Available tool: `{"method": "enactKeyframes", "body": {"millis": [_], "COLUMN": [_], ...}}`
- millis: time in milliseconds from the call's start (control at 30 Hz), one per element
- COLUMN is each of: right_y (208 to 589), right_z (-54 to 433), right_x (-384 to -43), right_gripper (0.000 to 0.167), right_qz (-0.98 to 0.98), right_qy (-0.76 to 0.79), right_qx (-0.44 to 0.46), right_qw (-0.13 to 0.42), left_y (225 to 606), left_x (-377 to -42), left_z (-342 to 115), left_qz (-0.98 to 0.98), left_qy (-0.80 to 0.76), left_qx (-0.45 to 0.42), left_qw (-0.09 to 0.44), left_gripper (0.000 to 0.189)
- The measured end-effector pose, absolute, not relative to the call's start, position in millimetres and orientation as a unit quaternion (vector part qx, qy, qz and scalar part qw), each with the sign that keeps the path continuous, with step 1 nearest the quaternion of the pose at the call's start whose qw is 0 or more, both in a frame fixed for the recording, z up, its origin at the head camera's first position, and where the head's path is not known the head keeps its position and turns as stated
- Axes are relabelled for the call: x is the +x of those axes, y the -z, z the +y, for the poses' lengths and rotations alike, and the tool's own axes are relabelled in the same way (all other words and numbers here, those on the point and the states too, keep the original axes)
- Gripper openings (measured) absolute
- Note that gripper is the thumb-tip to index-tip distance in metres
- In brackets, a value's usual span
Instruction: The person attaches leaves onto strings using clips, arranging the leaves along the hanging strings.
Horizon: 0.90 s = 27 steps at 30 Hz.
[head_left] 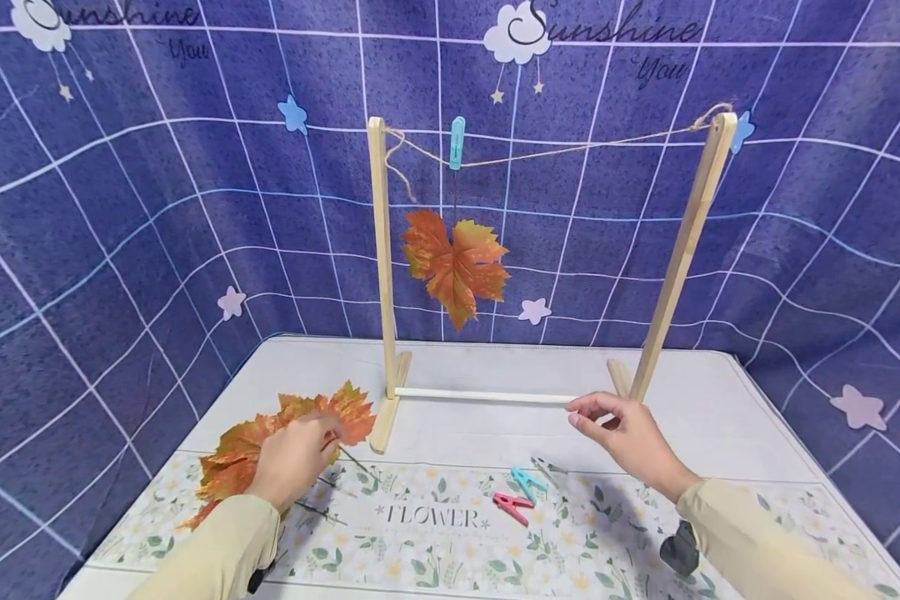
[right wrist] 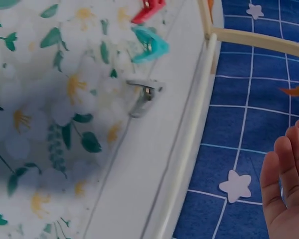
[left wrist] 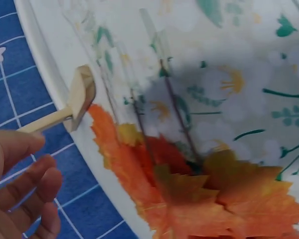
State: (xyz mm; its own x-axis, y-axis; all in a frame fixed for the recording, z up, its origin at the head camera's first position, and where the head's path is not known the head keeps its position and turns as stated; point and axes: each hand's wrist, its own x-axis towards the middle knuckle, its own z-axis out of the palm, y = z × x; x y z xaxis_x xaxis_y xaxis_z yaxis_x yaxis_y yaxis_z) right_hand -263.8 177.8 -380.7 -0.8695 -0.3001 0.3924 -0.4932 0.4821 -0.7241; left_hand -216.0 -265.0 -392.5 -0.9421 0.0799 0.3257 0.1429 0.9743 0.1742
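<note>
Item: pile of artificial autumn leaves (head_left: pixel 232 446), orange with yellow-green edges, lying on the table at 7 o'clock of the wooden stand (head_left: pixel 383 250). Long axis of pile in the head view: 8 to 2 o'clock. Stems (left wrist: pixel 176 107) point to 4 o'clock in that view.

Key relation: pile lies below and around the left hand (head_left: pixel 294 454), chiefly at its 9 through 1 o'clock; left hand much the nearer. From the right hand (head_left: pixel 633 433), pile at 9 o'clock, well apart.

Left hand: fingers loosely bent, thumb apart, no hold visible; contact with leaves cannot be told. Right hand: thumb and forefinger parted, nothing held; fingertips overlap the white rod (head_left: pixel 487 396) in the head view, contact uncertain.

Clothespins, loose: red (head_left: pixel 513 506), teal (head_left: pixel 527 482) and grey (right wrist: pixel 147 93), at the right hand's 8 o'clock.

By view: head alone gives the twine (head_left: pixel 570 152), with one leaf (head_left: pixel 456 271) hanging stem-up from a teal clothespin (head_left: pixel 457 143). Left wrist gives the stems separately and the gap at the thumb; right wrist gives the grey clothespin clearly, faint from the head.
</note>
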Motion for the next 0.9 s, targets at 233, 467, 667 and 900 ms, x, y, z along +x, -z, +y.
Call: {"method": "enactKeyframes", "body": {"millis": [233, 467, 667, 900], "right_y": [394, 407, 421, 434], "right_z": [171, 163, 157, 150], "right_x": [-259, -255, -250, -247], "right_gripper": [0.009, 0.009, 0.010, 0.014], "right_qz": [-0.855, -0.850, -0.854, -0.860], "right_qy": [-0.450, -0.451, -0.421, -0.380], "right_qx": [0.250, 0.271, 0.306, 0.340], "right_qw": [0.059, 0.024, 0.017, 0.007], "left_y": [407, 415, 425, 430], "left_x": [-218, -220, -222, -225], "left_z": [-270, -274, -280, -281], "left_qz": [-0.986, -0.984, -0.983, -0.981], "left_qy": [0.103, 0.113, 0.091, 0.073], "left_qx": [-0.097, -0.127, -0.153, -0.172], "left_qw": [0.093, 0.051, 0.054, 0.054], "left_gripper": [0.016, 0.017, 0.025, 0.023]}}
